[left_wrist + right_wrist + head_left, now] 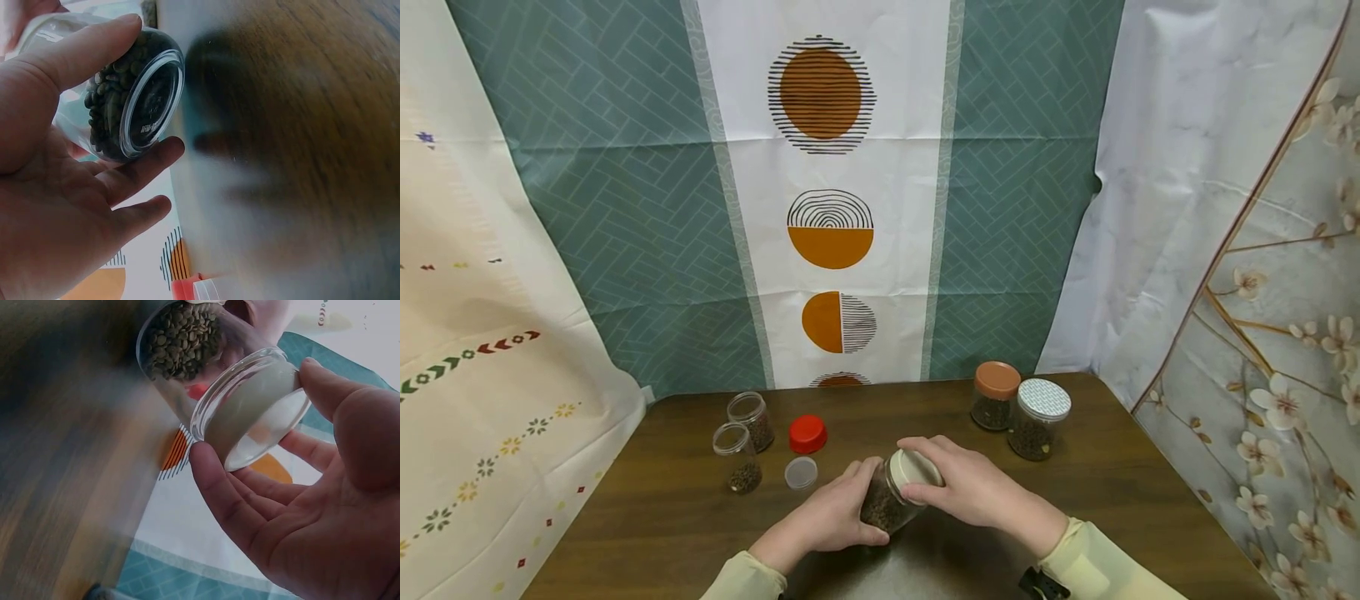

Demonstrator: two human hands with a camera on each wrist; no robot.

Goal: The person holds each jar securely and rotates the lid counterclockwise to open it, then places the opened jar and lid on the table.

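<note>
A clear jar [881,507], partly filled with dark brown pellets [182,342], leans tilted over the table in front of me. My left hand [832,514] grips its body, thumb on one side and fingers on the other. The jar's round base faces the left wrist view, close above the tabletop. Around the rim of a cream-white lid [253,403], the thumb and fingers of my right hand [967,485] are curled. That lid sits at the jar's mouth, slightly askew to the glass rim in the right wrist view.
Two lidless jars [745,477] with pellets stand at the left, beside a red lid [807,434] and a translucent lid [801,472]. Back right are an orange-lidded jar [996,396] and a white-lidded jar [1038,418]. Patterned cloth [1022,208] hangs behind the wooden table [647,517].
</note>
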